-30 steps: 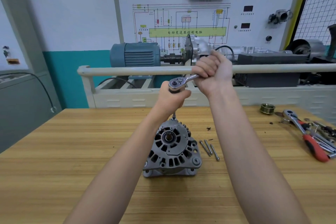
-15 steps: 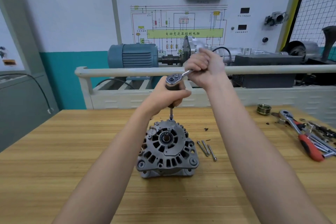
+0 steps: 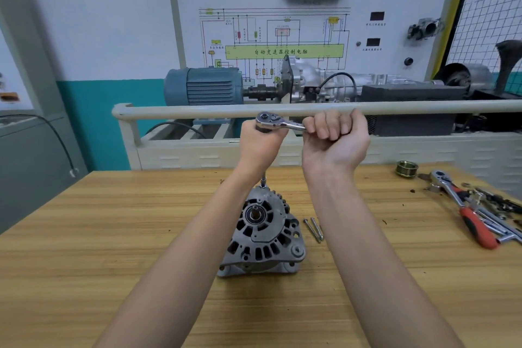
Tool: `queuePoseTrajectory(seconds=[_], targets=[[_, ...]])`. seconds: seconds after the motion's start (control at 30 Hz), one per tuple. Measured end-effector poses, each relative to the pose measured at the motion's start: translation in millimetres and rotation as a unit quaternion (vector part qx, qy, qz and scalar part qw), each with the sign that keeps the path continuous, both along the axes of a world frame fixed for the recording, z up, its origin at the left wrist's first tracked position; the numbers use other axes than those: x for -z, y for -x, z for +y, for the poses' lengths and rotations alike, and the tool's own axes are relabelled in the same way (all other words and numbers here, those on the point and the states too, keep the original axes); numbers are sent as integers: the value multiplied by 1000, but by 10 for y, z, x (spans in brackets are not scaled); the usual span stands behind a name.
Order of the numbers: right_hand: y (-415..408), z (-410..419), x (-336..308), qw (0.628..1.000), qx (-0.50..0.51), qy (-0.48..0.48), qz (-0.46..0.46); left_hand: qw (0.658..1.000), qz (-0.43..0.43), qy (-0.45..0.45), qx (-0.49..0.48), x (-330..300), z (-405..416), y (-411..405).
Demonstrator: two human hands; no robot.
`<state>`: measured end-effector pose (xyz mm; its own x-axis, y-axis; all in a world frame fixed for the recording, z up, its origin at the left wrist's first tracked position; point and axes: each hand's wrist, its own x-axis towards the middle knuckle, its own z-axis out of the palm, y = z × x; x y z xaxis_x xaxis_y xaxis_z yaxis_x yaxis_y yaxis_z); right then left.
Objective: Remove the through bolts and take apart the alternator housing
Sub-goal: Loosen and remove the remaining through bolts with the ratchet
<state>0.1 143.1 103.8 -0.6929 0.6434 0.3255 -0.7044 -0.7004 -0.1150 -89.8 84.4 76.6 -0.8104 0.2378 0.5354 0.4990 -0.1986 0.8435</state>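
Right hand point(image 3: 334, 140) fisted round ratchet point(image 3: 278, 122) handle, left hand point(image 3: 261, 147) clasping its head above alternator point(image 3: 262, 234).

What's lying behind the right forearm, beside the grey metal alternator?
Two long loose steel bolts show on the wooden table, beside the alternator. The forearm may cover more.

A dull silver-grey alternator point(image 3: 261, 237) with dark vent slots sits on the striped honey-brown worktop point(image 3: 113, 234), near a chrome ratchet point(image 3: 278, 122) and a red-and-black-handled wrench point(image 3: 474, 223).
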Motion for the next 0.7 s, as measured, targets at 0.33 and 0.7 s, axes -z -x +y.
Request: queuePoseTrajectory(seconds=[0.33,0.7], targets=[[475,362,-474,946,-285,-87,-125,951,36,173,252,-134,-326,126],[13,-10,6,1000,-10,-6,5,1000,10,16,-18,15,-30,-7]])
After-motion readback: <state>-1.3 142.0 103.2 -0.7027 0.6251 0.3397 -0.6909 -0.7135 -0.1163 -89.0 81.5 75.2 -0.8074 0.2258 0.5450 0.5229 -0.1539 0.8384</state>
